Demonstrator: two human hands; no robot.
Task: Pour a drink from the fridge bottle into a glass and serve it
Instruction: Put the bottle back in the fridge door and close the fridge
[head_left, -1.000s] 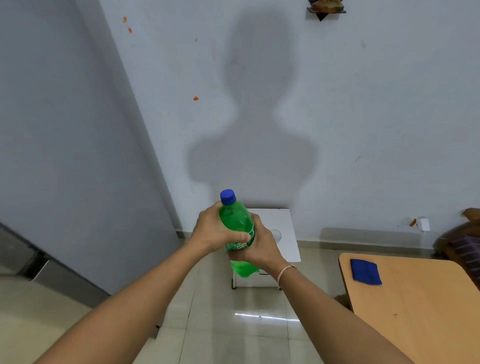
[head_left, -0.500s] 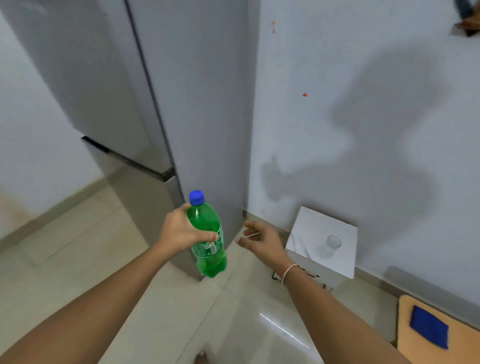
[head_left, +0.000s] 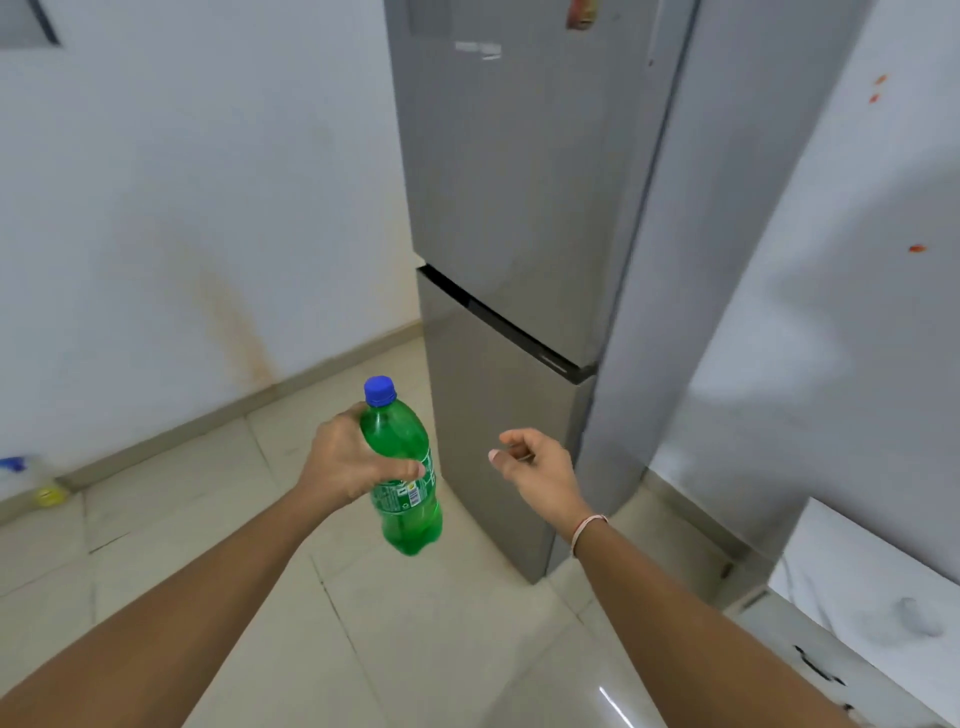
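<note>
The left hand grips a green bottle round its upper body, thumb across the front just above the label and fingers wrapped behind. The bottle is held in the air over the tiled floor, nearly upright with a slight lean to the left at the top, and its blue cap is screwed on. The left forearm reaches in from the lower left corner, rising towards the middle of the view.

The right hand hangs free beside the bottle and apart from it, holding nothing. Its fingers are loosely curled with the thumb pointing towards the bottle, and a thin band circles the wrist. The right forearm comes in from the lower right.

Both hands are in front of a tall grey fridge, whose upper and lower doors are closed. At the far right a white surface carries a blurred clear glass, well apart from the bottle.
</note>
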